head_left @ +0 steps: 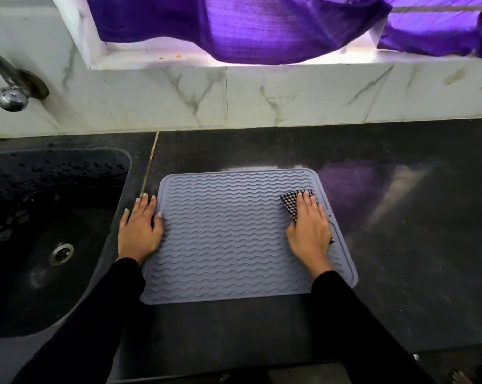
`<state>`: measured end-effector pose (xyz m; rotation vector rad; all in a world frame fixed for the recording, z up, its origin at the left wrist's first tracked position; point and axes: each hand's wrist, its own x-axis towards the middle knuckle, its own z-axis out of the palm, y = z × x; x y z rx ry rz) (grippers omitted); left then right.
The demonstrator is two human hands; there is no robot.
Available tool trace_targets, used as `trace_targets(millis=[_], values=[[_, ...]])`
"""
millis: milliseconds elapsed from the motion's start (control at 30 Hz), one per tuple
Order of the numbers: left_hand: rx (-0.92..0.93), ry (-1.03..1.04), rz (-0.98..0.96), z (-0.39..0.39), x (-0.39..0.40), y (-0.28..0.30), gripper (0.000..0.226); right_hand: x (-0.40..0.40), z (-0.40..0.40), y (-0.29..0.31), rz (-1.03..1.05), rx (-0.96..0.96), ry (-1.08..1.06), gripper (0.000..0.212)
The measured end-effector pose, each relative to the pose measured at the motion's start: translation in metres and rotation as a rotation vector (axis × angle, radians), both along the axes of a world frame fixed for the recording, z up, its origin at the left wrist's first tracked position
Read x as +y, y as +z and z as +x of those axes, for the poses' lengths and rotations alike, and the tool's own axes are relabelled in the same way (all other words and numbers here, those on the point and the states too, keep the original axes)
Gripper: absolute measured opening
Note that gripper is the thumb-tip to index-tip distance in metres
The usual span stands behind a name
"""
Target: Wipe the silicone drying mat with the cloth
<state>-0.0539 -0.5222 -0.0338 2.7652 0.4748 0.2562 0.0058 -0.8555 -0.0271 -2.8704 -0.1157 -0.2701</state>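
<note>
In the centre of the frame the grey silicone drying mat (228, 234) lies flat on the dark counter (400, 245), and the right hand (309, 228) presses the checked cloth (288, 202) flat-fingered onto the mat's right edge. The left hand (138, 231), fingers straight, steadies the mat's left edge (thumb on the mat). Wiping looks underway; I can't tell how much is wiped, and most of the ribbed surface probably remains.

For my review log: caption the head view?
Right hand presses checked cloth on grey mat; left hand steadies its edge.

Drying mat (228, 234) on the counter (400, 245), sink (40, 245) to its left, left hand (138, 231) on its left edge, right hand (309, 228) on cloth (289, 202) at its right, tap (10, 87) far left.
</note>
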Motion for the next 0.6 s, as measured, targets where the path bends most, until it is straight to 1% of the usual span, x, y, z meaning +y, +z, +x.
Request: trace_targets(millis=[200,367,400,467,500,533,567,600], values=[[-0.013,0.003,0.000,-0.001,-0.001,0.000,0.048,0.002,0.005,-0.010,-0.011,-0.014,-0.052,0.072],[-0.026,-0.001,-0.009,0.000,0.001,-0.001,0.048,0.002,0.005,-0.003,0.071,-0.006,-0.029,0.069],[-0.030,0.000,-0.012,0.001,0.001,0.000,0.048,0.002,0.005,0.001,0.144,-0.002,-0.050,0.066],[-0.032,-0.001,-0.017,-0.001,0.000,0.001,0.048,-0.001,0.006,0.012,0.415,0.032,-0.144,0.055],[-0.032,-0.001,-0.020,-0.002,-0.001,0.001,0.048,-0.004,0.009,0.020,0.641,0.076,-0.200,0.048],[-0.030,0.001,-0.023,-0.002,-0.001,0.002,0.048,-0.007,0.013,0.030,0.927,0.104,-0.247,0.042],[-0.026,0.001,-0.025,-0.002,-0.002,0.003,0.048,-0.012,0.017,0.037,1.158,0.077,-0.292,0.038],[-0.023,0.001,-0.025,-0.003,-0.002,0.003,0.048,-0.016,0.016,0.042,1.264,0.021,-0.354,0.036]])
